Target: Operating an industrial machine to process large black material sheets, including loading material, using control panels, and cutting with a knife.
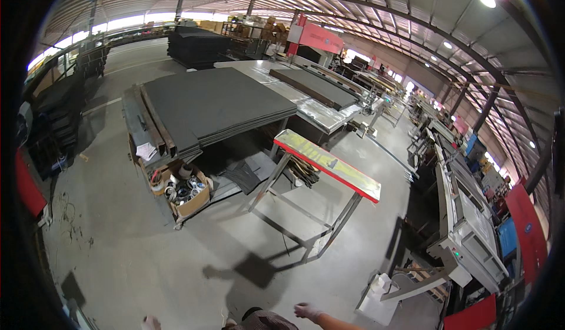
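Both hands empty, nothing picked up yet. Right hand (308,312) loosely open with fingers spread, low over the floor, well short of the red-edged stand (327,164). Left hand (150,323) barely in frame; can't tell how open it is.

Count: one stand, one stack of dark sheets (212,103) behind it, one cardboard box (183,192) of rolls left of it.

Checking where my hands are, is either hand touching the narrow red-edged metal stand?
No, the right hand and left hand hang empty above the grey concrete floor, apart from the narrow red-edged metal stand.
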Available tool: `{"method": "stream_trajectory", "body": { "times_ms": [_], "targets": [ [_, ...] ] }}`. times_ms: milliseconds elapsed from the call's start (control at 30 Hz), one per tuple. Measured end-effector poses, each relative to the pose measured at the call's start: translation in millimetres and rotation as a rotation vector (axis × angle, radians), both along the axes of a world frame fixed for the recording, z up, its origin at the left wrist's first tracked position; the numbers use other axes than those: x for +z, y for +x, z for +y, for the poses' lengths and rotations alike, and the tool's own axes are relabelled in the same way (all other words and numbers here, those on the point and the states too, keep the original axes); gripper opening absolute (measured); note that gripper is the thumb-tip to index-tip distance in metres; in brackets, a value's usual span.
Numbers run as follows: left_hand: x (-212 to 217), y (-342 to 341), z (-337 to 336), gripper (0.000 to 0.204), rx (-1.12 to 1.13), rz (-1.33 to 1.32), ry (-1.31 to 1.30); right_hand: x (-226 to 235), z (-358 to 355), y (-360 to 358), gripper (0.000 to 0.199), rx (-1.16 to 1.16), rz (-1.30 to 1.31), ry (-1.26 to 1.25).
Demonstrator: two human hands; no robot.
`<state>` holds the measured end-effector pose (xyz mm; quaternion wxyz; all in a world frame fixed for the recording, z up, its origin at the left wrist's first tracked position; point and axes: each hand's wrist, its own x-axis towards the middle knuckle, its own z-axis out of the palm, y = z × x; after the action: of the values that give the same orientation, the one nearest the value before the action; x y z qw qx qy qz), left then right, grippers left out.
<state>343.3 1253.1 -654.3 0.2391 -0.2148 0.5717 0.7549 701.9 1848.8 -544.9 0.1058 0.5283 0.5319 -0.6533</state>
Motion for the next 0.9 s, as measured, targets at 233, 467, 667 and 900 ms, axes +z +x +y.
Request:
{"method": "stream_trajectory", "body": {
  "times_ms": [233, 467, 667, 900],
  "targets": [
    [242.8, -177.2, 333.6, 0.029, -0.599, 0.460, -0.269, -85.1, 55.1, 53.4, 0.042, -0.311, -0.144, -0.276],
    [271.8, -230.7, 450.8, 0.052, -1.131, 0.207, -0.325, -83.9, 208.4, -181.0, 0.036, 0.125, 0.043, -0.046],
    [258.1, -341.3, 432.4, 0.036, -0.436, 0.341, -0.376, 113.4, 236.4, -530.9, 0.037, 0.183, 0.229, -0.024],
    [286.1, -482.6, 474.2, 0.029, -0.303, 0.197, -0.118, 160.4, 143.2, -714.2, 0.040, 0.130, 0.482, -0.133]
  ]
}}
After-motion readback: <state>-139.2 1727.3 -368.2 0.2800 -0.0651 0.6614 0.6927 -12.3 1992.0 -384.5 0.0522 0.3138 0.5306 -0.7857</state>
